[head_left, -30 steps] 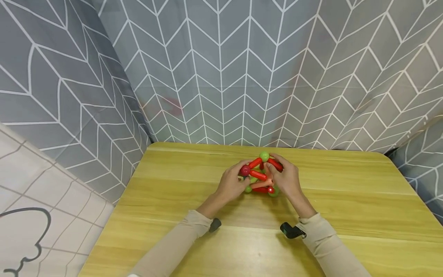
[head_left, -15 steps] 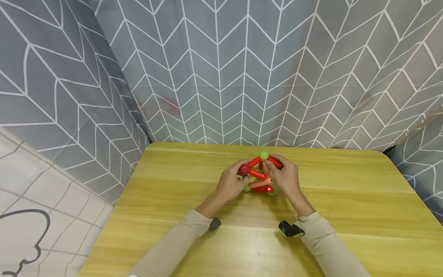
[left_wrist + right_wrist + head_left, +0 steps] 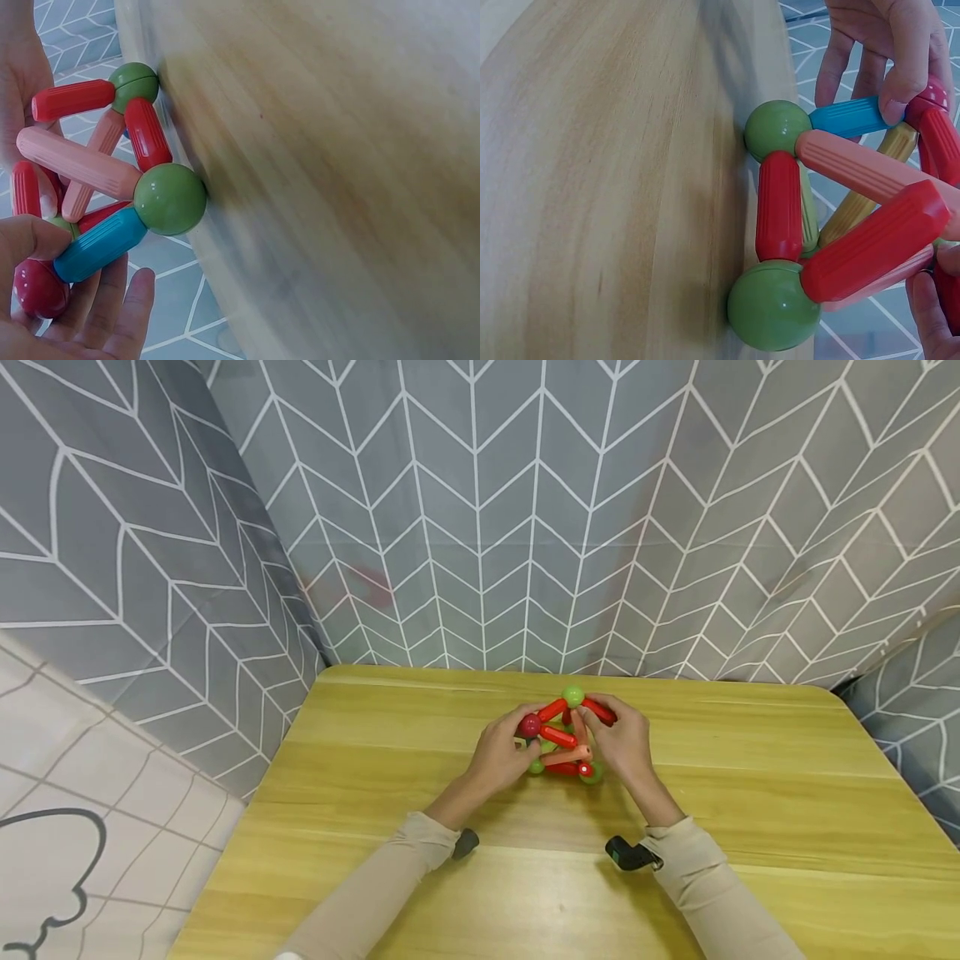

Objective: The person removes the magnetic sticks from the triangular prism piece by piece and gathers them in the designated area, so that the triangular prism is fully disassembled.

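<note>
A frame of magnetic rods and balls stands on the table between both hands. My left hand (image 3: 501,750) holds its left side. In the left wrist view the thumb presses a blue rod (image 3: 105,244) beside a dark red ball (image 3: 41,289), with fingers behind. My right hand (image 3: 624,739) pinches a red rod (image 3: 598,708) beside the top green ball (image 3: 573,696). Lower green balls (image 3: 170,199) touch or nearly touch the tabletop, joined by a red rod (image 3: 778,210). A salmon rod (image 3: 870,166) and a yellow rod (image 3: 866,187) slant through the frame. Palms partly hide the far side.
The wooden table (image 3: 525,902) extends around the frame, its back edge close behind the hands. A grey patterned curtain (image 3: 510,527) hangs beyond it. Dark wrist devices (image 3: 628,855) sit at both cuffs, just above the tabletop.
</note>
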`<move>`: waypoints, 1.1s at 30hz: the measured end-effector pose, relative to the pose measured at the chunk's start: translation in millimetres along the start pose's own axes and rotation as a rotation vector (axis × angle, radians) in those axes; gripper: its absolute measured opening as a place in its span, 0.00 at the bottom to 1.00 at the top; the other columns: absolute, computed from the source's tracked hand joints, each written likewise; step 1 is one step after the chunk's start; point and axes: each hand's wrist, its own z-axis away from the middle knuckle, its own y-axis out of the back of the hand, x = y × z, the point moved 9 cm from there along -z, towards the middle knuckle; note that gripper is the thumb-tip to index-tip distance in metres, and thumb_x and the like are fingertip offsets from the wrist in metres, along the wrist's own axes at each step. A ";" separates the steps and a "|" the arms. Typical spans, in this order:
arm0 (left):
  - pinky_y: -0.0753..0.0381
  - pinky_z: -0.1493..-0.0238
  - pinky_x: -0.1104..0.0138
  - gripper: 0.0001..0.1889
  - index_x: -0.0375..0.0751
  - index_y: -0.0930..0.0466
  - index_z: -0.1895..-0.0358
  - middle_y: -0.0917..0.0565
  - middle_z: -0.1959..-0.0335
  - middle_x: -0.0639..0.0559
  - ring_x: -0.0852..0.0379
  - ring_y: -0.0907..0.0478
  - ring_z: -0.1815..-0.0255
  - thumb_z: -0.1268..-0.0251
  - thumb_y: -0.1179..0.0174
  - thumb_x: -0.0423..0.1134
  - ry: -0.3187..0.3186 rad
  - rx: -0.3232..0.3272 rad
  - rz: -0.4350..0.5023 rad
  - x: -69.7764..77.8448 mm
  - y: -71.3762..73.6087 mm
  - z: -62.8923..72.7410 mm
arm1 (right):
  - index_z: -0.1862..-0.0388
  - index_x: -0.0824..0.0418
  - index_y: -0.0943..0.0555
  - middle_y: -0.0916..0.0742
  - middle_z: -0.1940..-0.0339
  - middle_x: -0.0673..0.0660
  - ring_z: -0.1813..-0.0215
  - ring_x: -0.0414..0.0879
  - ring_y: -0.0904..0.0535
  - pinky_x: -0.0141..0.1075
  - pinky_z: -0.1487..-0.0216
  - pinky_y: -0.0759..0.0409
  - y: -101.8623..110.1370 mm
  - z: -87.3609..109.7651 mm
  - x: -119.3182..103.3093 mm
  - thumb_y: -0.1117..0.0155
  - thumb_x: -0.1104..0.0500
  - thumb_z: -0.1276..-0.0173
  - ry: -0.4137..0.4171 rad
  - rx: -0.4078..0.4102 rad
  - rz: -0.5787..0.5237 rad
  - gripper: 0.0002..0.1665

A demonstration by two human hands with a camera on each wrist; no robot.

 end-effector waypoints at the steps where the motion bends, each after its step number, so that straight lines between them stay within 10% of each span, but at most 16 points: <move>1: 0.15 0.58 0.67 0.29 0.48 0.25 0.33 0.15 0.44 0.48 0.55 0.17 0.55 0.39 0.39 0.28 0.001 -0.002 -0.003 0.1 0.0 0.2 | 0.47 0.65 0.14 0.10 0.53 0.65 0.57 0.53 0.15 0.18 0.66 0.25 0.0 0.1 -0.3 0.31 0.60 0.32 0.002 0.001 0.000 0.16; 33: 0.16 0.59 0.73 0.29 0.53 0.24 0.33 0.15 0.43 0.48 0.56 0.19 0.54 0.39 0.39 0.28 0.024 -0.009 -0.002 -1.2 -1.6 0.7 | 0.47 0.66 0.14 0.10 0.53 0.66 0.57 0.54 0.15 0.17 0.66 0.27 5.1 -0.2 0.6 0.31 0.61 0.32 0.037 0.010 0.046 0.16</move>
